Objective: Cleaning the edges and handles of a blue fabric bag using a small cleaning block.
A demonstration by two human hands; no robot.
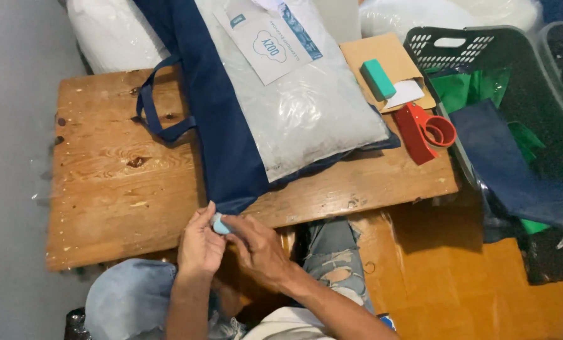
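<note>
Pinching a small pale-blue object between both sets of fingers, the left hand and right hand meet at the near edge of a wooden table. Just beyond them lies a navy zip bag, its pillow already inside. Farther right rest a red tape dispenser, a teal block and a dark basket.

Just above the hands sits a big navy bag with a clear front panel and a white card label inside, blue-striped along one edge. Off to the upper right, a brown cardboard envelope with a white slip poking out.
</note>
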